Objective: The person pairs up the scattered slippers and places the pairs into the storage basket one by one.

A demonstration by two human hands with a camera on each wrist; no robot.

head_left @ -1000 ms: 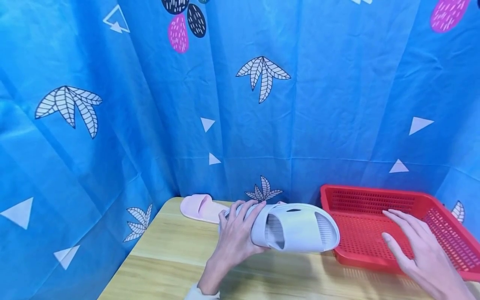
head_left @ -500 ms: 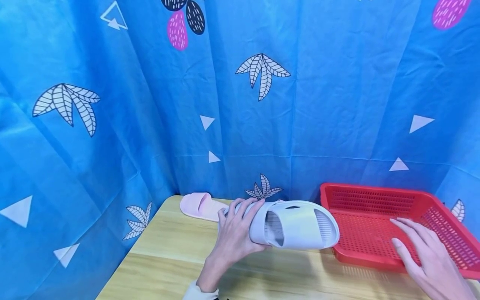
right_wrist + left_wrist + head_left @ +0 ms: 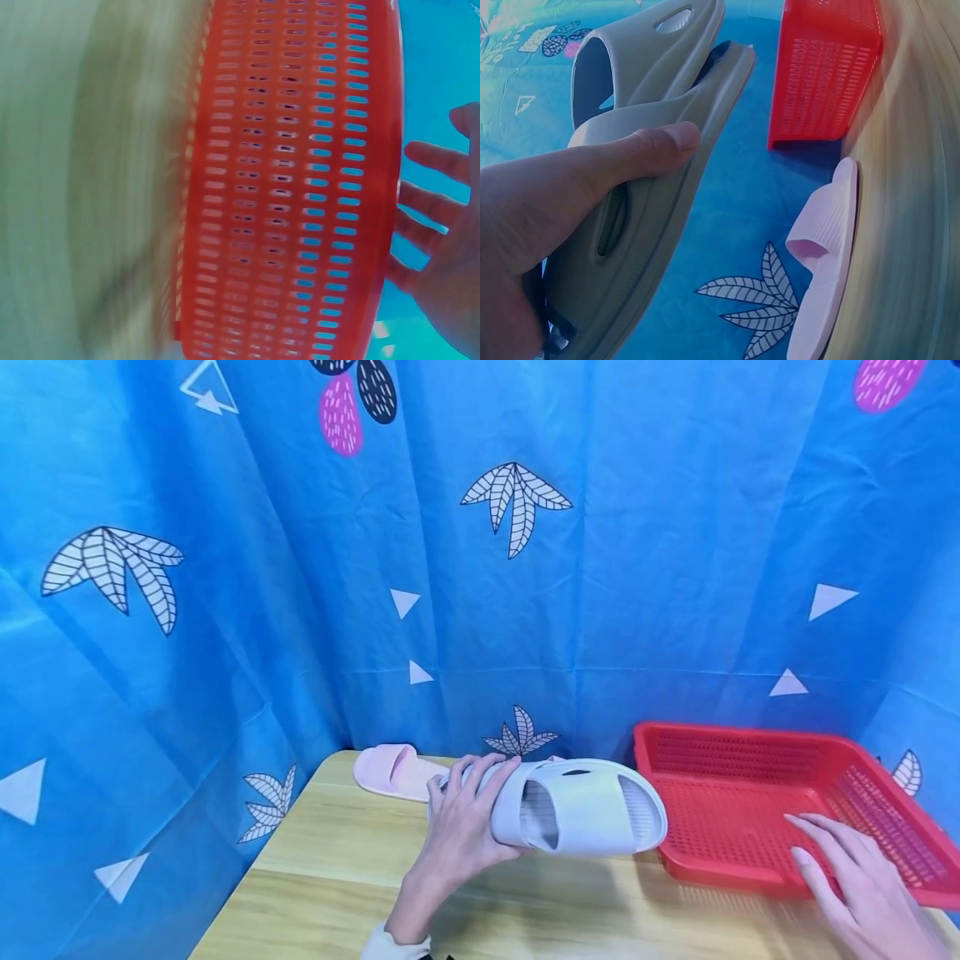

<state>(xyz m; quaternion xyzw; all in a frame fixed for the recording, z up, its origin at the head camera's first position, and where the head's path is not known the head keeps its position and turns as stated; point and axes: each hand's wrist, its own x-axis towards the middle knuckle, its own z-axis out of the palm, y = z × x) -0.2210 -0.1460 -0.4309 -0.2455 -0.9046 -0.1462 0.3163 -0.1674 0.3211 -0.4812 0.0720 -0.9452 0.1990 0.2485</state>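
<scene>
In the head view, my left hand is gripping a pair of pale grey slippers, one overlapping the other, and is holding them above the wooden table. Their rounded toe end is pointing to the right, towards the red basket. A white cuff is showing at my left wrist. My right hand is hovering at the near right part of the basket with its fingers spread wide, holding nothing. A pink slipper is lying at the far left of the table, its inner end disappearing behind my left hand. A blue curtain with leaves and triangles is hanging behind everything.

In the left wrist view, my thumb is pressing along the side of one grey slipper, while my other fingers are staying out of sight. The pink slipper and the basket are both sitting on the table beyond.

In the right wrist view, the basket's slotted wall is filling the middle. My fingers are stretching apart beside its rim; I cannot tell whether they are touching it. The table is blurring at the left.
</scene>
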